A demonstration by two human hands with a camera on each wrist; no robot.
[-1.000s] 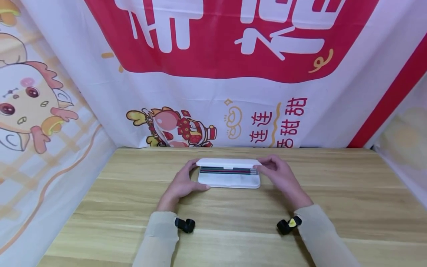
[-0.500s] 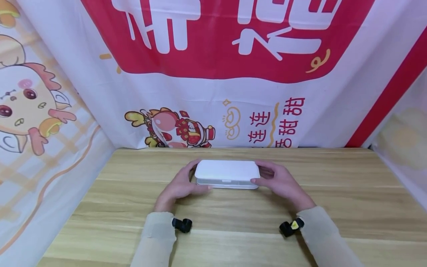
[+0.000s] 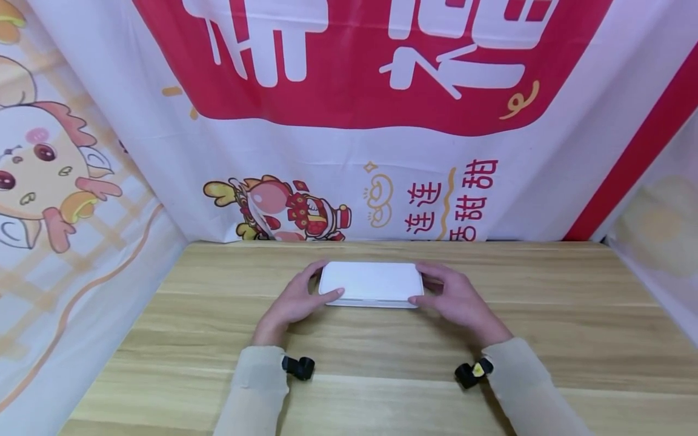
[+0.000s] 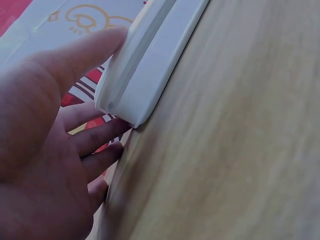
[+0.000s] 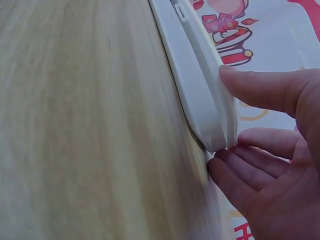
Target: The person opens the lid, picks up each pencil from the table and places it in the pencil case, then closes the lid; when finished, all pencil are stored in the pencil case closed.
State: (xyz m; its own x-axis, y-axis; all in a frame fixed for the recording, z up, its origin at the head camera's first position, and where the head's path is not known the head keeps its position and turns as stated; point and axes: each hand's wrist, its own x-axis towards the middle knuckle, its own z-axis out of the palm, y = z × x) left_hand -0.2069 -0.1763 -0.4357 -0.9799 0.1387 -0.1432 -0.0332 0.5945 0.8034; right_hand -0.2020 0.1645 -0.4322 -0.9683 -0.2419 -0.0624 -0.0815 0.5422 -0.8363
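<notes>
A white pencil case (image 3: 371, 280) lies flat on the wooden table, its lid down over the base. At its left end, my left hand (image 3: 297, 298) holds it, thumb on the lid's front left corner and fingers around the side. My right hand (image 3: 455, 293) grips the opposite end, with the thumb against the lid's front edge. The left wrist view shows the left thumb (image 4: 85, 55) on the lid and the fingertips by the case's corner. In the right wrist view, a thin seam runs between lid and base near the latch (image 5: 181, 12). The case's contents are hidden.
The wooden table (image 3: 371, 375) spreads around the case. Behind it hangs a red and white printed cloth (image 3: 349, 139), and another patterned cloth (image 3: 71, 260) stands along the left side. Each wrist wears a small black camera.
The lid has swung down toward me and now covers the dark pencils that showed inside. My left thumb has moved from the base's front edge onto the lid. My right hand followed the lid down.
</notes>
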